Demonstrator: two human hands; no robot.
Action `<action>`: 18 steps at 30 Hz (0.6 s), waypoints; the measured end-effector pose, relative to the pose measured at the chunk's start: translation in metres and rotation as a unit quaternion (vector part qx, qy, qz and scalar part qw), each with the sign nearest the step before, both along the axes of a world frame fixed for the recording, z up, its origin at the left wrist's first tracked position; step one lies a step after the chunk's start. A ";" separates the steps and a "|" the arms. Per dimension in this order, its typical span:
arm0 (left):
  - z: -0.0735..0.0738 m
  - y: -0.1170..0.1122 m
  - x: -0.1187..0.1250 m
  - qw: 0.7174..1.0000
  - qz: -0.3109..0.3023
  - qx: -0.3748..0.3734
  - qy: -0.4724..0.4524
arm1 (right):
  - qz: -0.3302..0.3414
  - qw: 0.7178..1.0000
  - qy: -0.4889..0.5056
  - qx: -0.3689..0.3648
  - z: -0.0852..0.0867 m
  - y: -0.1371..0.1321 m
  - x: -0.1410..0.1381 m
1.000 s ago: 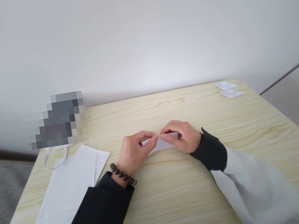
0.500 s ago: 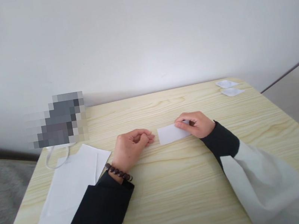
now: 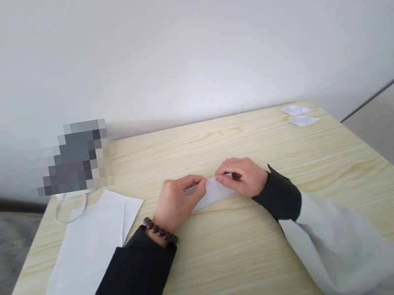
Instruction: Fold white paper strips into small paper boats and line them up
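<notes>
A small folded white paper strip lies on the pale wooden table, held between both hands at the table's middle. My left hand, with a dark bead bracelet at its wrist, pinches the strip's left end with curled fingers. My right hand pinches the strip's upper right part, thumb and fingers closed on it. Most of the strip is hidden under the fingers.
Several white paper sheets lie on the table's left side. A blurred-out object with a white looped cord stands at the back left. Two small folded white paper pieces rest at the far right corner. A white wall stands behind.
Half a second ago my right hand alone held the strip off to the right while my left hand rested closed. Now both hands have come back together on the strip.
</notes>
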State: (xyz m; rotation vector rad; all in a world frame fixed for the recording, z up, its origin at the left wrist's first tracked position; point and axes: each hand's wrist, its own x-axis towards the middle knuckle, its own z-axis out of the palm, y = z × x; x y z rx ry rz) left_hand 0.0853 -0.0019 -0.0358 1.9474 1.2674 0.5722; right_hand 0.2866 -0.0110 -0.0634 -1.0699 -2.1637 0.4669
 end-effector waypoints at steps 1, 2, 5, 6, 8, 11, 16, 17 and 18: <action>0.001 0.001 -0.001 1.000 0.007 0.001 0.006 | -0.005 1.000 -0.002 -0.015 0.000 0.002 0.007; 0.001 0.002 -0.002 1.000 0.015 0.003 0.012 | -0.010 0.999 -0.002 -0.031 0.001 0.003 0.014; 0.000 0.008 -0.008 0.998 0.046 0.018 0.024 | -0.036 0.997 -0.002 -0.062 0.001 0.008 0.034; -0.001 0.009 -0.010 0.998 0.057 0.023 0.025 | -0.047 0.996 0.003 -0.077 0.001 0.009 0.037; -0.002 0.011 -0.012 0.997 0.064 0.026 0.021 | -0.065 0.993 0.014 -0.099 0.001 0.009 0.039; -0.003 0.011 -0.012 0.999 0.043 0.017 0.017 | -0.052 0.994 0.030 -0.089 0.000 0.008 0.030; -0.007 0.008 -0.010 0.999 0.015 0.039 0.023 | -0.066 0.996 0.032 -0.058 -0.003 0.004 0.010; -0.009 0.008 -0.010 0.998 0.006 0.053 0.024 | -0.085 0.993 0.041 -0.067 -0.004 0.003 0.007; -0.011 0.009 -0.010 0.997 -0.010 0.074 0.024 | -0.107 0.990 0.058 -0.078 -0.006 0.003 0.004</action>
